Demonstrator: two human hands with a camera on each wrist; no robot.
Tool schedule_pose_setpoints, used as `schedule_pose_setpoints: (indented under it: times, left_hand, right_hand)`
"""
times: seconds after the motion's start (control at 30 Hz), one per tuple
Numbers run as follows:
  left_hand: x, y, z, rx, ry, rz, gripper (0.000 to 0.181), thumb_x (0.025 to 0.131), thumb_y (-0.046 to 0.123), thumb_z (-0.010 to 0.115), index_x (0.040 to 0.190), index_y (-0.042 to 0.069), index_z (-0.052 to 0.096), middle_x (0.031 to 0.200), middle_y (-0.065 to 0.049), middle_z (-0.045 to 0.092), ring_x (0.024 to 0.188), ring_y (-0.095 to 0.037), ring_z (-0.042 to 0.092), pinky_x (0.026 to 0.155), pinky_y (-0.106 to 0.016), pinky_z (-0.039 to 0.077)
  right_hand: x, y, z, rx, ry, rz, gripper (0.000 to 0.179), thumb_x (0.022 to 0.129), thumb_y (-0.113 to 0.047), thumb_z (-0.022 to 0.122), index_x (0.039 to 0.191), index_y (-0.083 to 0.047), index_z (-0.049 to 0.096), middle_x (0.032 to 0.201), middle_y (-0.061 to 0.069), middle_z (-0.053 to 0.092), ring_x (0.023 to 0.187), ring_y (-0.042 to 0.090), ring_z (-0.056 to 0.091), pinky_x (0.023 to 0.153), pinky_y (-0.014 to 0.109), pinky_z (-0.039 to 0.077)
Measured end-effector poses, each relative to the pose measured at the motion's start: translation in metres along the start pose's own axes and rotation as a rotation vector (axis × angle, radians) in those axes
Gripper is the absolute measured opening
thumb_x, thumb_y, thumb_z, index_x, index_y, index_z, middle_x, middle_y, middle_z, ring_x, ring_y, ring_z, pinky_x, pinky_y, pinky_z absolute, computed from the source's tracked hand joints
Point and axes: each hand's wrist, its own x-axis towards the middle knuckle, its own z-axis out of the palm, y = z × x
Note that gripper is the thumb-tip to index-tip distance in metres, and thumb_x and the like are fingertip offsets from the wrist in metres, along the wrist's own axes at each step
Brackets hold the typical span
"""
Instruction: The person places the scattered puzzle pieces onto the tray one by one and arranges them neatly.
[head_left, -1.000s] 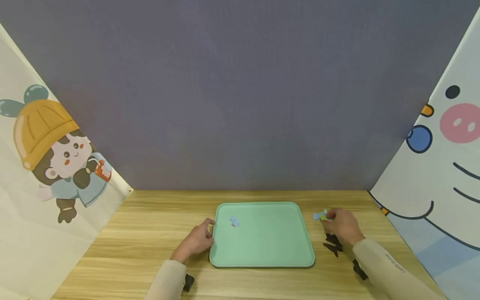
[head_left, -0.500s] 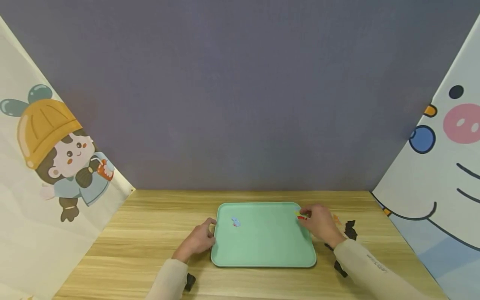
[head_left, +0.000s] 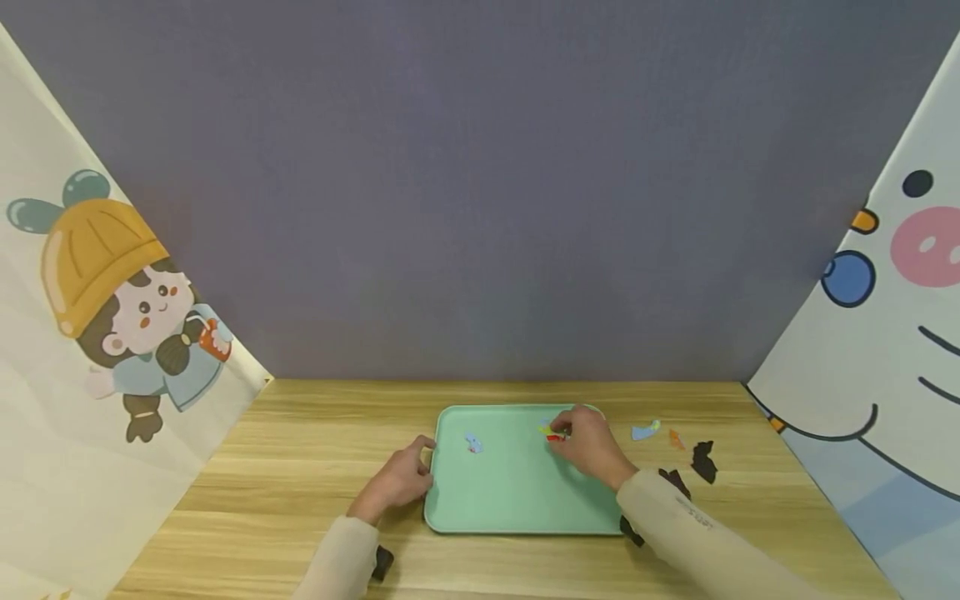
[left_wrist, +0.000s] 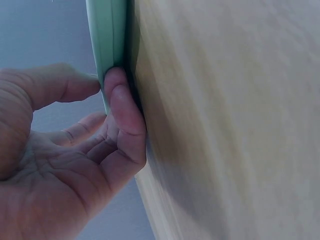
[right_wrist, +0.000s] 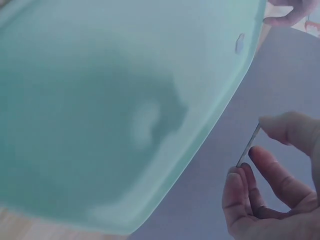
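In the head view my right hand (head_left: 592, 446) is over the right half of the pale green tray (head_left: 517, 504). It pinches a thin flat cut-out piece (head_left: 552, 433) coloured yellow-green and red. The right wrist view shows that thin piece (right_wrist: 248, 146) edge-on between thumb and fingertips, apart from the tray. At the tray's left edge, my left hand (head_left: 400, 481) grips the rim. Seen from the left wrist, the thumb meets the rim (left_wrist: 107, 37) on one side and curled fingers (left_wrist: 125, 107) press the other. A small light-blue piece (head_left: 473, 442) lies in the tray's upper left.
Right of the tray on the wooden table (head_left: 330, 417) lie a blue and yellow-green piece (head_left: 645, 431), a small orange piece (head_left: 677, 440) and a dark jagged piece (head_left: 703, 462). Another dark piece (head_left: 675, 482) lies close to the right sleeve. A grey wall (head_left: 480, 208) stands behind.
My right hand has picked up the coloured piece from the table right of the tray and carried it left over the tray. My left hand has stayed at the rim.
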Motion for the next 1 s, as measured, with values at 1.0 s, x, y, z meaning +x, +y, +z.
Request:
schedule_pose_setpoints:
  times: [1.0]
  left_hand:
    - [0.001,-0.002,0.002,-0.027,-0.001,-0.008,0.053,0.082,-0.003,0.057,0.132,-0.005,0.038,0.080,-0.009,0.061,0.060,-0.016,0.056,0.053,-0.031,0.046]
  right_hand:
    - [0.033,-0.021,0.076,0.063,-0.089,0.077,0.014,0.076,0.000,0.075,0.090,0.002,0.073,0.096,0.016,0.067,0.089,0.035,0.062,0.068,0.041,0.053]
